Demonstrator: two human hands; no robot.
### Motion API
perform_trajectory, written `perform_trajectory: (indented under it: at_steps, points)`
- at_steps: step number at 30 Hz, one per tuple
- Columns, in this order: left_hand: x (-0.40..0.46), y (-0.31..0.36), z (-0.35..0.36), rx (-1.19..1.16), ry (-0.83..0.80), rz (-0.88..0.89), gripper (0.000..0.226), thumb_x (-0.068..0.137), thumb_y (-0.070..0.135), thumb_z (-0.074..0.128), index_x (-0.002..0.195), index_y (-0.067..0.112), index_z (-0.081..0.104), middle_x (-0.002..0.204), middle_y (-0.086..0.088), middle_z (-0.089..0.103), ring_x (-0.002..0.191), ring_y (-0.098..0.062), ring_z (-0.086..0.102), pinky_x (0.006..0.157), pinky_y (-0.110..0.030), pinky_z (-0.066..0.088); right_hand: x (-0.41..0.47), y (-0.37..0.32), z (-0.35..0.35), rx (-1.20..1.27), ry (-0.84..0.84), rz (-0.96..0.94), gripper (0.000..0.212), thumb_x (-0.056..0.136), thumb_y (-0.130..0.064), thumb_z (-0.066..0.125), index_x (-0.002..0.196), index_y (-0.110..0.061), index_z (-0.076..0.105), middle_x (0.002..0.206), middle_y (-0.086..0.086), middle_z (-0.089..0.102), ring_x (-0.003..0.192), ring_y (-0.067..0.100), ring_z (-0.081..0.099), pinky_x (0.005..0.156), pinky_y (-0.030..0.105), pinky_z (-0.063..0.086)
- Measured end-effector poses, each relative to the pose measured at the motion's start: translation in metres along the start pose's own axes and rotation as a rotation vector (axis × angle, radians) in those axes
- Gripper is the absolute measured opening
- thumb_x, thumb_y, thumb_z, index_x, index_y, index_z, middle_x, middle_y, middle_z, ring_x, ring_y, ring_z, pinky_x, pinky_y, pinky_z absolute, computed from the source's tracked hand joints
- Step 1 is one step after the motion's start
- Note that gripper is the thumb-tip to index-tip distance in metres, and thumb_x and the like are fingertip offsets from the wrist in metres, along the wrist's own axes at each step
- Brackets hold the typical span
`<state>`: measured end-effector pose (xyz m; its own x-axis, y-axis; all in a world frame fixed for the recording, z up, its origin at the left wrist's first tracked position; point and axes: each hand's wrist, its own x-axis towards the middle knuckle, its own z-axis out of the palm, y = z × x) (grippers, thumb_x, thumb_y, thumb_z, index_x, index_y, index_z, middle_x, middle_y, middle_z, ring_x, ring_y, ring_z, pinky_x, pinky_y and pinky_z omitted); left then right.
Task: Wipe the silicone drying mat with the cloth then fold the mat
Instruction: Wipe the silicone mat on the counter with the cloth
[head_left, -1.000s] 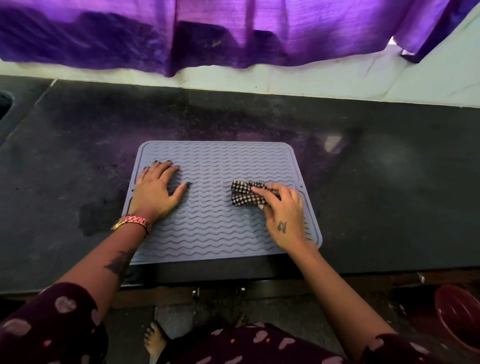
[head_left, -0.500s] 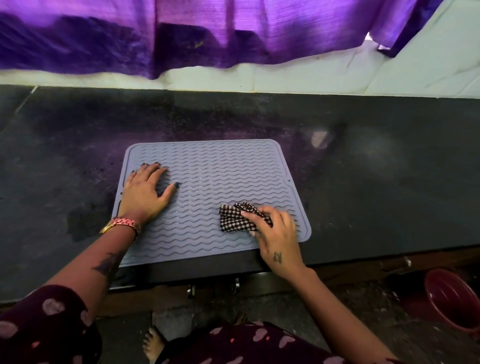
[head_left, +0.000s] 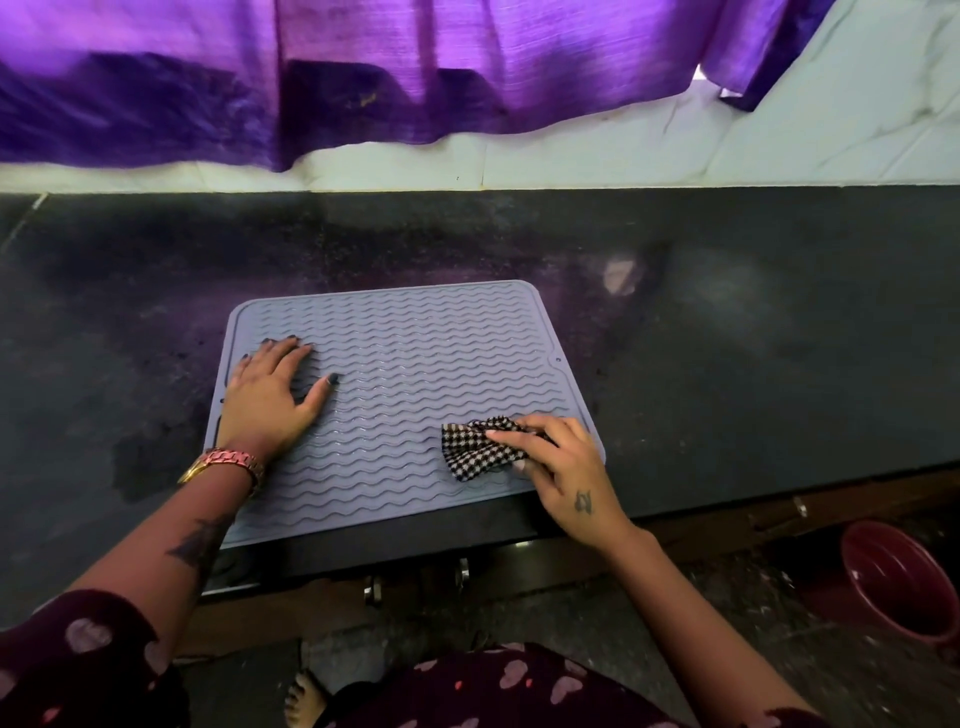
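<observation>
Flat on the desk (head_left: 727, 364) lies the mat (head_left: 415, 364); left hand (head_left: 270, 400) presses it with straight fingers, right hand (head_left: 566, 467) pinches the cloth (head_left: 472, 449). Floppy, grippy mat: probably best folded from a corner.

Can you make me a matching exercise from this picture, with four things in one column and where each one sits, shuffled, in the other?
Things:
1. cloth
2. left hand
3. bucket
4. curtain

Places:
A. on the floor, lower right
B. hanging above the counter
C. flat on the mat's left side
D. bunched under the right hand, near the mat's front right corner

Pairs: 1-D, 2-C, 3-A, 4-B
</observation>
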<state>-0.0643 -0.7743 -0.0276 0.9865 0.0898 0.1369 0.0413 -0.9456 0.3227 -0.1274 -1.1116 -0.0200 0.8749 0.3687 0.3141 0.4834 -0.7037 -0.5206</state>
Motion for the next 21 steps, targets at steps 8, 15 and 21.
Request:
perform_trajectory:
  at_steps: [8,15,21]
  points:
    - [-0.001,0.0,-0.002,-0.004,0.005,0.001,0.073,0.081,0.06,0.035,0.136,0.014,0.048,0.146,-0.009,0.042,0.139,-0.028,0.031,0.117,-0.042,0.016,-0.004,0.015,-0.008,-0.185,0.003,-0.033,0.042,0.084,-0.014,0.057,0.123,-0.029,0.06,0.122,0.003,0.057,0.101,0.027,0.052,0.081,0.04,0.042]
    - [0.0,0.0,-0.002,-0.005,0.007,0.001,0.071,0.082,0.059,0.036,0.135,0.014,0.049,0.145,-0.008,0.043,0.138,-0.027,0.031,0.117,-0.043,0.017,0.009,0.03,-0.018,-0.037,0.049,-0.027,0.041,0.088,-0.005,0.05,0.119,-0.027,0.063,0.123,-0.002,0.058,0.1,0.021,0.048,0.089,0.038,0.042]
    - [0.001,-0.002,-0.001,-0.005,0.012,0.0,0.071,0.081,0.06,0.037,0.134,0.015,0.05,0.144,-0.008,0.045,0.137,-0.027,0.033,0.116,-0.044,0.019,0.019,0.038,-0.017,-0.054,0.025,-0.051,0.045,0.084,0.003,0.055,0.118,-0.027,0.064,0.12,-0.001,0.06,0.097,0.025,0.051,0.086,0.044,0.044]
